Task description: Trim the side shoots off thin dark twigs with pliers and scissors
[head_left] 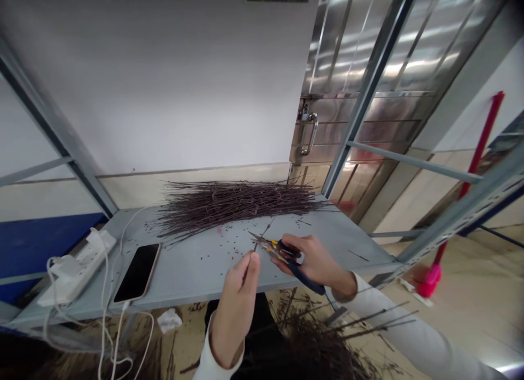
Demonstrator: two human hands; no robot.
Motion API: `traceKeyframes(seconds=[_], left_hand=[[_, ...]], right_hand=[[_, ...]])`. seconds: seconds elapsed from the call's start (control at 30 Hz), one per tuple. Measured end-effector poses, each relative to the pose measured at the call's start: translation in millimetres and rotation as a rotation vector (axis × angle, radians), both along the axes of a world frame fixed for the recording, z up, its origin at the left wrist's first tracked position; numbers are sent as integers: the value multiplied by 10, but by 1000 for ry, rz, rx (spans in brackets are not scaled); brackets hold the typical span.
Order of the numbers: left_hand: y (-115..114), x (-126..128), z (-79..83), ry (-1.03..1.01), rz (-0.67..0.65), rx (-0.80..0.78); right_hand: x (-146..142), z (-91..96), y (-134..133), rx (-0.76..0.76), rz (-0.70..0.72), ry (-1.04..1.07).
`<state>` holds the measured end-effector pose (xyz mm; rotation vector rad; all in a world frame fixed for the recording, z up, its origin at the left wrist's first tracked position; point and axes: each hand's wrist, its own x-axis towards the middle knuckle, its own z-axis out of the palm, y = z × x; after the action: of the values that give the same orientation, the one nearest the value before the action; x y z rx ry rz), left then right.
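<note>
My left hand [241,284] is closed round a thin dark twig [266,229], pinching it between thumb and fingers so that its upper end slants up to the right. My right hand [305,255] grips scissors [301,273] with dark blue handles and yellow marks near the pivot. The blades, slightly parted, lie across the twig just above my left fingertips. Whether they bite into it I cannot tell. Behind both hands a large pile of similar twigs [233,202] stretches along the back of the grey table [192,281].
A phone [138,272] on a charging cable lies at the table's left, beside a white power strip [82,265]. Small dark bits are scattered over the tabletop. More twigs [323,347] are heaped below the front edge. Metal frame posts [364,101] rise at both sides.
</note>
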<state>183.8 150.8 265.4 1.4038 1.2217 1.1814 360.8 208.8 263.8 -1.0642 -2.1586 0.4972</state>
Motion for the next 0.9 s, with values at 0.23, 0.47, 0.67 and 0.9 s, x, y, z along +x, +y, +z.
traceKeyframes(seconds=[0.23, 0.47, 0.67, 0.9], left_hand=[[22, -48, -8, 60, 6, -12], [45, -60, -36, 49, 7, -29], [37, -9, -32, -252, 251, -45], [-58, 59, 63, -325, 131, -103]], right_hand=[[43, -52, -19, -58, 1, -10], [252, -125, 7, -227, 27, -39], [622, -545, 189, -219, -80, -164], [1239, -1221, 768, -268, -682, -541]])
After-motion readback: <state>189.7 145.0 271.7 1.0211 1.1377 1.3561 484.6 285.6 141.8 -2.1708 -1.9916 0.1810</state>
